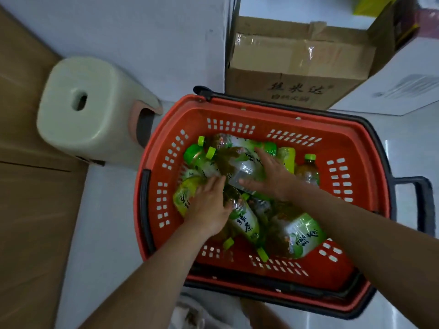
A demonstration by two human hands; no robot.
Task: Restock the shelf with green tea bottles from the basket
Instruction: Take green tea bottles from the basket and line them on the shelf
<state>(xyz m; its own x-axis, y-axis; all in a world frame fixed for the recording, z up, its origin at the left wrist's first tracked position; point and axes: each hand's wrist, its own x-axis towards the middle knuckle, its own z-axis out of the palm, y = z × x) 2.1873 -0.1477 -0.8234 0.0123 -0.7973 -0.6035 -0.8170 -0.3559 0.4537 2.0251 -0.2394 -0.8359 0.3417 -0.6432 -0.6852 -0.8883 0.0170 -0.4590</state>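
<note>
- red basket [261, 108] sits on a pale floor [107, 222] and it's hemmed in: cardboard box [297, 74] just beyond the far rim, cream stool [92, 110] near the far-left corner, brown board [28, 186] lying further left. Open floor mostly at the near left
- black handle [425, 205] sticks out past the basket's right side
- basket is hard plastic with rows of little rectangular slots in its walls and a dark band along the rim. Stool is smooth and rounded, with a slot in its top. Box has shiny tape across its flaps
- green tea bottles [299, 231] are all in the basket, heaped on their sides every which way; clear plastic, green and white labels, lime caps
- both arms reach down into the pile
- left hand [209, 205] lies on the bottles, fingers mostly straight, thumb against one bottle's side
- right hand [273, 176] is spread flat, palm down, over the clear base of a bottle on top [244, 170]
</note>
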